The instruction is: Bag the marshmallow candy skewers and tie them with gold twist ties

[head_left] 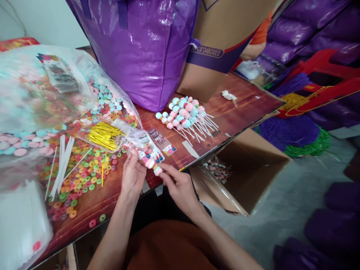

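Observation:
In front of me, near the table edge, my left hand (134, 170) is closed on a small clear printed bag (144, 139). Pastel candies on a stick form a candy skewer (152, 164) at the bag; how far it lies inside I cannot tell. My right hand (180, 184) pinches the skewer's near end, its stick hidden by the fingers. Just beyond, a printed card (156, 135) lies flat. Gold twist ties (104, 135) sit in a clear pouch left of my hands. Further back right is a pile of finished candy skewers (185, 110) with white sticks.
Loose ring candies (92, 168) and white sticks (61, 165) cover the left table. Large candy bags (25, 90) stand behind them. A purple bag (140, 48) and a cardboard box (222, 33) rise at the back. Below right, an open carton (253, 176) holds wrapped pieces. Another person's hand (251, 50) shows behind.

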The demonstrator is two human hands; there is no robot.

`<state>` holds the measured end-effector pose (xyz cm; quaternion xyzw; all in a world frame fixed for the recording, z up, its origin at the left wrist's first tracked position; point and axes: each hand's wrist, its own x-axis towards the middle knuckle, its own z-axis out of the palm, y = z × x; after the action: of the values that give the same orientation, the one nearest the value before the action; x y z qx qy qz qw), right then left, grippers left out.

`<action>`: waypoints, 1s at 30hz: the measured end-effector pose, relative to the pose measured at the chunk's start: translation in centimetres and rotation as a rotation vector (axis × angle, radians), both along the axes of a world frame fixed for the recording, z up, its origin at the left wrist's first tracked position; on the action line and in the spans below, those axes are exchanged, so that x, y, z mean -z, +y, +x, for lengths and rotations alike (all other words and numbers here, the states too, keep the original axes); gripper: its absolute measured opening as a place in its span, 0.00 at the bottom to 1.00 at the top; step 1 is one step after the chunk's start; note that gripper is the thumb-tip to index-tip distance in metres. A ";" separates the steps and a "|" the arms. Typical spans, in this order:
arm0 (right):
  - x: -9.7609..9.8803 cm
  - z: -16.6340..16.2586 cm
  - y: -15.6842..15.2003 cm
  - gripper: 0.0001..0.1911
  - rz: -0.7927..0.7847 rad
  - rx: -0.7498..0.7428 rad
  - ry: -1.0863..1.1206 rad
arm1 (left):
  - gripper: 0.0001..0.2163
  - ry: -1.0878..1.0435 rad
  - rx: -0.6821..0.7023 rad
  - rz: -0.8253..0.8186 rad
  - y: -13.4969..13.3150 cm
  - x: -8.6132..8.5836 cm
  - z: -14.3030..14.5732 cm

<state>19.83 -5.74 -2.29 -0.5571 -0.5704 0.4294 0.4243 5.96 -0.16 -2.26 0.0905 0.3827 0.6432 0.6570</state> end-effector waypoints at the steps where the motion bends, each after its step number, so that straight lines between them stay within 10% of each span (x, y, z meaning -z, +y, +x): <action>1: -0.1 0.1 0.1 0.14 -0.097 -0.001 0.111 | 0.12 -0.006 0.001 0.013 0.0 0.0 0.1; 6: -0.8 0.4 1.0 0.21 -0.538 -0.024 0.638 | 0.14 -0.002 0.038 0.032 -0.1 -0.2 0.5; 11: -1.0 0.3 1.5 0.22 -0.654 -0.071 0.743 | 0.15 0.047 0.040 -0.019 -0.5 0.3 0.6; 30: -0.6 1.2 1.3 0.17 0.167 -0.065 -0.293 | 0.16 0.127 0.164 -0.137 -0.5 -0.1 -0.6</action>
<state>20.98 -4.48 -1.67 -0.5579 -0.6775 0.3079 0.3673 5.37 -0.66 -2.18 0.1171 0.4578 0.5528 0.6864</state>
